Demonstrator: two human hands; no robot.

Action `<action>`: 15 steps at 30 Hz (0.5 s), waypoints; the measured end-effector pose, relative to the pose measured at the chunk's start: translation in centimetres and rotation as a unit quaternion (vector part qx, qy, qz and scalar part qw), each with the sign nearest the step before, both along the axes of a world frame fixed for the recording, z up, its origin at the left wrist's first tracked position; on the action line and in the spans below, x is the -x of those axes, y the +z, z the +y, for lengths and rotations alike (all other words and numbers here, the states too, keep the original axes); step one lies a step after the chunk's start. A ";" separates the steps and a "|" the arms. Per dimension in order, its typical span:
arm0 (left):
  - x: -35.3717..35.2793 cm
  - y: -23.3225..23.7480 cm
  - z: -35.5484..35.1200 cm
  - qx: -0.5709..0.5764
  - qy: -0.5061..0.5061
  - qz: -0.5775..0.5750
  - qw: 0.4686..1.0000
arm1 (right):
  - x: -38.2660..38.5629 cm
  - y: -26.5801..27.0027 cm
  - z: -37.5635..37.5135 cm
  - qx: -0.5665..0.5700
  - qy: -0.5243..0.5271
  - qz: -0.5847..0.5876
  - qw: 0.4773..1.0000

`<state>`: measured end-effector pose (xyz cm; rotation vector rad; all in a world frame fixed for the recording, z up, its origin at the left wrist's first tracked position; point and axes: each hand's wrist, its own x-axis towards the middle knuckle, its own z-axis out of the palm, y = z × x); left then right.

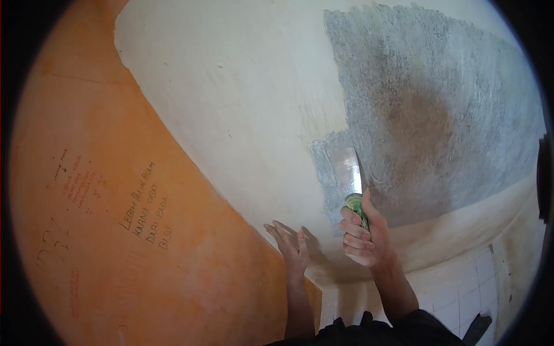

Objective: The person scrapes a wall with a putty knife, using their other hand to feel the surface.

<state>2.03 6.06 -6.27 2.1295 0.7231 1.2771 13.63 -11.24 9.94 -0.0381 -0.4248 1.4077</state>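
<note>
My right hand (365, 237) is wrapped round the green handle of a putty knife (349, 172), whose shiny metal blade points up the wall. The blade overlaps a small grey section at the lower left of a large bare grey patch (485, 104). Pale whitish paint (231, 86) surrounds this patch on its left side. Lower and to the left, my left hand (292, 249) is open, fingers apart and pointing up, close to the pale surface near the orange border. Its shadow falls on the wall just to the right.
An orange wall area (190, 282) with handwriting (144, 207) in black and red fills the left side. White tiles (461, 294) show at the lower right, beside a dark object (478, 330). My dark clothing (381, 334) fills the bottom edge.
</note>
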 end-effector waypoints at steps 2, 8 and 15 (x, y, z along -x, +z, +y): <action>-0.1 -0.3 0.1 0.003 0.002 -0.004 1.000 | -0.3 1.2 0.4 -0.009 0.004 0.003 1.000; 0.1 0.5 -0.3 0.015 -0.002 -0.005 1.000 | -0.2 3.8 0.9 -0.018 -0.054 -0.053 0.997; 0.7 0.3 -0.2 0.013 0.003 0.013 1.000 | -0.8 7.0 1.7 -0.022 -0.104 -0.089 0.990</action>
